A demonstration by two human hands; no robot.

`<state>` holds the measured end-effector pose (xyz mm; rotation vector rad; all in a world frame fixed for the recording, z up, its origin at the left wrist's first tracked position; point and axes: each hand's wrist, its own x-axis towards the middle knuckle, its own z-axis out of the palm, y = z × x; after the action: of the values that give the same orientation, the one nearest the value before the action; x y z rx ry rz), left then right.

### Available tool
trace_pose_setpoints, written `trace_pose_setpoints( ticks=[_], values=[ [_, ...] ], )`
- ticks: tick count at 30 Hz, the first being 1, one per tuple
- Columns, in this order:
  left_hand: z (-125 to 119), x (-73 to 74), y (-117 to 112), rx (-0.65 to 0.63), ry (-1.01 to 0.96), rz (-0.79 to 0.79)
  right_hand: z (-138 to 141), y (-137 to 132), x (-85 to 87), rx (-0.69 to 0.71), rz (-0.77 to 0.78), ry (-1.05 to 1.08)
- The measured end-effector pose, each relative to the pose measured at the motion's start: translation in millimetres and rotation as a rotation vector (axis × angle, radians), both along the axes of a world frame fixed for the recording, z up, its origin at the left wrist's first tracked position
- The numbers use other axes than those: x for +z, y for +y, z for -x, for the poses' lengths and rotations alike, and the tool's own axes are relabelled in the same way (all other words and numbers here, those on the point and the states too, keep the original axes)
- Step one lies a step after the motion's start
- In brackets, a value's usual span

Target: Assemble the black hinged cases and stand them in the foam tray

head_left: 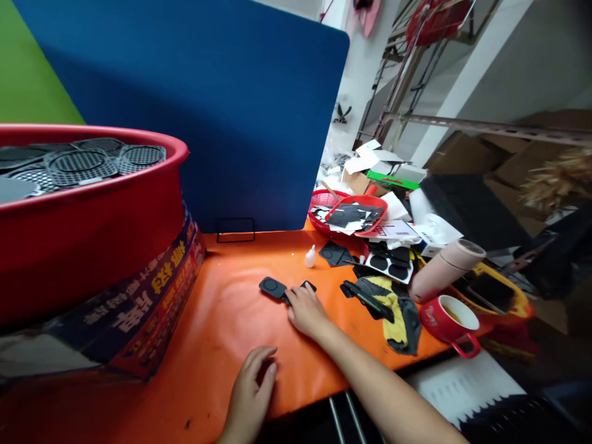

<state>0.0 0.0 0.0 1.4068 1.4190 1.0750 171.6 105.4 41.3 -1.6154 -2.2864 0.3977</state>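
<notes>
Two hands on the orange table, one at a black pad

Two bare hands lay on the orange table (pixel 222 320). The right hand (pixel 305 310) reached forward, palm down, with its fingertips on the near end of a flat black pad (pixel 272 287) that lay on the tabletop near the middle. The fingers hid that end, so I could not tell whether they pinched the pad or only pressed on it. A second small black piece (pixel 309 285) showed just past the knuckles, touching the hand.

The left hand (pixel 252 388) rested nearer the table's front edge, palm down and fingers loosely bent, holding nothing.

A small white bottle (pixel 310 256) stood beyond the pad, near it. To the left sat a big red tub (pixel 92 228) filled with black mesh discs (pixel 78 161), and a blue partition (pixel 208 105) rose behind. To the right lay a yellow and black cloth (pixel 398 311), a red cup (pixel 446 317), a pink cylinder (pixel 444 270) on its side, and a red basket (pixel 324 200) of black scraps.
</notes>
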Motion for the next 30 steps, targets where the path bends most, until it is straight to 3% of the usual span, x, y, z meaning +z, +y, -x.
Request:
trace_pose_setpoints(
  ticks=[3, 5, 7, 9, 13, 20, 27, 30],
  values=[
    [7, 12.0, 6, 0.242, -0.284, 0.165, -1, -15, 8.6, -0.012, 0.093, 0.179],
    [13, 26.9, 9, 0.329, -0.491, 0.246, -6, -32, 16.5, 0.046, 0.308, 0.457],
    [18, 43.0, 9, 0.239, -0.653, 0.31, -9, -50, 22.9, 0.102, 0.578, 0.749],
    [22, 55.2, 6, 0.1, -0.665, 0.388, -9, -64, 26.5, 0.099, 0.735, 0.905],
    [25, 59.9, -2, 0.107, -0.496, 0.382, -3, -78, 28.3, 0.009, 0.743, 0.978],
    [17, 59.8, -4, 0.161, -0.427, 0.334, -3, -80, 31.7, -0.029, 0.652, 0.899],
    [14, 70.5, -8, 0.11, -0.749, 0.547, -6, -77, 33.5, 0.004, 0.897, 1.156],
    [16, 63.7, -4, 0.164, -0.567, 0.455, -3, -75, 35.3, -0.013, 0.897, 1.169]
  ],
)
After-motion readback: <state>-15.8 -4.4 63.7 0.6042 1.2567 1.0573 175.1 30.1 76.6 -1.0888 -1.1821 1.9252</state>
